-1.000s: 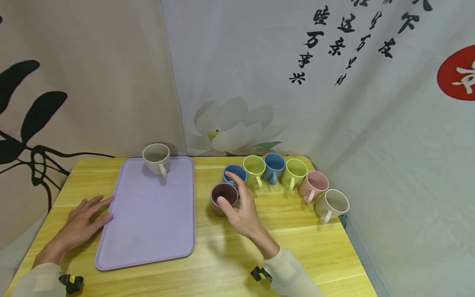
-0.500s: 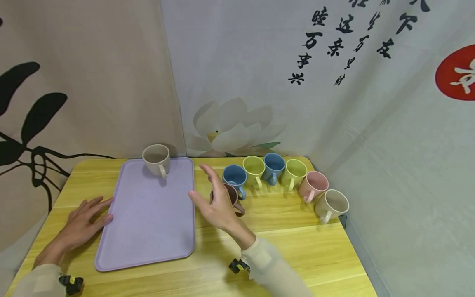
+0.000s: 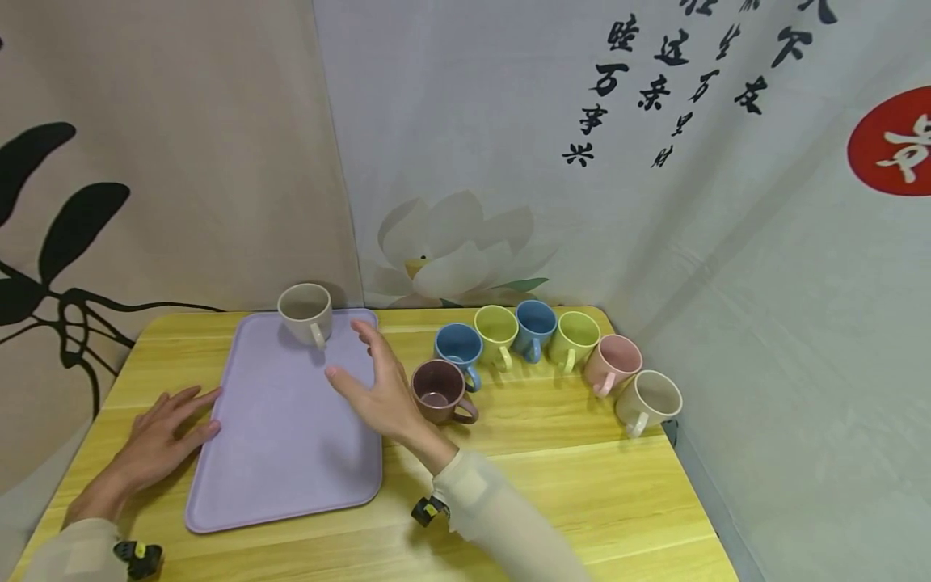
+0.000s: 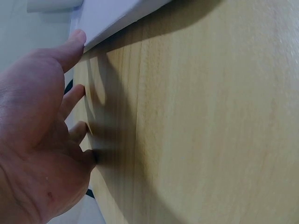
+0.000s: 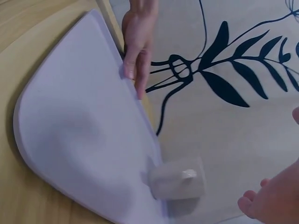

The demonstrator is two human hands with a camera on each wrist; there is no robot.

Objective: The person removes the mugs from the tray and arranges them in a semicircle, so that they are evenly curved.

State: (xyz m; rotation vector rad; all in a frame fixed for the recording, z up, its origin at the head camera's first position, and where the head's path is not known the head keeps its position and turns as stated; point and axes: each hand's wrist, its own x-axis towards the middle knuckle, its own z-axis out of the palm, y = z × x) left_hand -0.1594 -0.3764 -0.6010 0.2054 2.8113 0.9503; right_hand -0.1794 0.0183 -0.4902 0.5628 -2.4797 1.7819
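My left hand [image 3: 163,436] rests with relaxed fingers at the left edge of a lilac tray [image 3: 284,453]; in the left wrist view its thumb touches the tray's side. My right hand [image 3: 385,396], thumb and fingers spread and holding nothing, is over the tray's right part. A cream mug [image 3: 305,314] stands upright at the tray's far end, also seen as a white mug [image 5: 180,179] in the right wrist view. Just right of my right hand, a brown mug [image 3: 439,392] stands on the table, its handle to the right.
Behind the brown mug an arc of mugs runs right: a blue mug [image 3: 458,343], a green mug [image 3: 497,327], another blue mug [image 3: 536,319], another green mug [image 3: 575,331], a pink mug [image 3: 614,360] and a cream mug [image 3: 650,396]. Printed curtains [image 3: 465,121] hang behind the wooden table [image 3: 567,493].
My right hand has moved left from over the brown mug to above the tray, uncovering that mug. The left hand and the mugs have stayed in place.
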